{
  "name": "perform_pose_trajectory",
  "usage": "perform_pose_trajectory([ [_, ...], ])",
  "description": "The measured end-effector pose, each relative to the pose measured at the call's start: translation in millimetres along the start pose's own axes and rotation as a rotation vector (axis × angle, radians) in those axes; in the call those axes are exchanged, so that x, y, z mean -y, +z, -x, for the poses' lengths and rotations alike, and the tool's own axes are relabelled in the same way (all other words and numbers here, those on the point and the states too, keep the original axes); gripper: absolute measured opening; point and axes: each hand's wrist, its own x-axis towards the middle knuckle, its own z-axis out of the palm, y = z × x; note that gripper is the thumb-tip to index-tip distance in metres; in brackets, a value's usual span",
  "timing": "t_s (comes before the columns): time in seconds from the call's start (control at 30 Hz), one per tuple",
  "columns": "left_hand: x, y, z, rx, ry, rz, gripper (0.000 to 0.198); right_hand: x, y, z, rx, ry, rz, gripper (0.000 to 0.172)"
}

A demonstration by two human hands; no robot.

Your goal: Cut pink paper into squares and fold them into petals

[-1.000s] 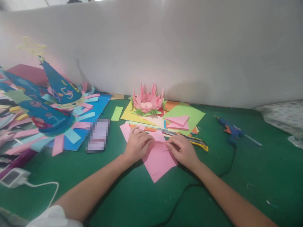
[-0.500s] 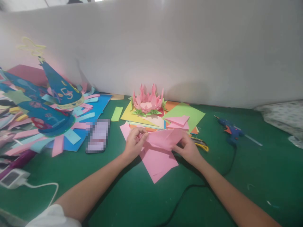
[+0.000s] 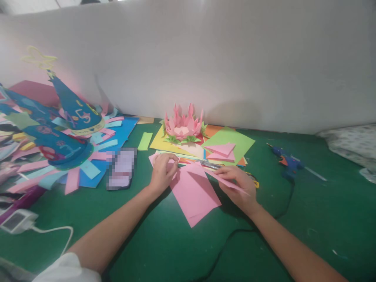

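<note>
My right hand [image 3: 239, 192] pinches a folded piece of pink paper [image 3: 229, 183], tilted and seen nearly edge-on. My left hand [image 3: 161, 176] rests over the left side of the pink paper sheets [image 3: 195, 192], its fingers loosely curled with a gap between thumb and forefinger. The sheets lie on the table between both hands. Behind my right hand is a cutter knife [image 3: 209, 164], partly hidden, its yellow end showing past the knuckles. Two folded pink paper pieces [image 3: 223, 150] lie just beyond.
A pink paper lotus [image 3: 183, 127] with green leaves stands on coloured sheets [image 3: 232, 143] near the wall. To the left are decorated blue cone hats [image 3: 78, 105] and a pixelated phone-shaped object [image 3: 122, 169]. A blue glue gun [image 3: 289, 162] with a black cord lies right.
The folded pink paper, held between both hands before, has gone right and turned edge-on in my right hand. My left hand has let go and shifted slightly left, uncovering the cutter knife.
</note>
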Motion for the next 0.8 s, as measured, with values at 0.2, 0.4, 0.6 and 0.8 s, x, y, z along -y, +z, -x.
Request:
perform_pose_trajectory([
  [0.2,-7,-2.7,2,0.083,0.203,-0.038,0.021,1,0,-2,0.128,-0.082,-0.021,0.008],
  [0.4,-11,-3.5,1,0.067,0.254,-0.109,0.012,10,1,-6,0.157,-0.123,-0.04,0.017],
  [0.6,8,-3.0,-4,-0.084,0.053,-0.154,0.011,8,-3,-1,0.075,-0.074,-0.039,0.01],
  [0.8,6,-2.3,-3,-0.028,0.018,-0.132,0.008,7,-5,-1,0.074,-0.066,0.015,0.012],
])
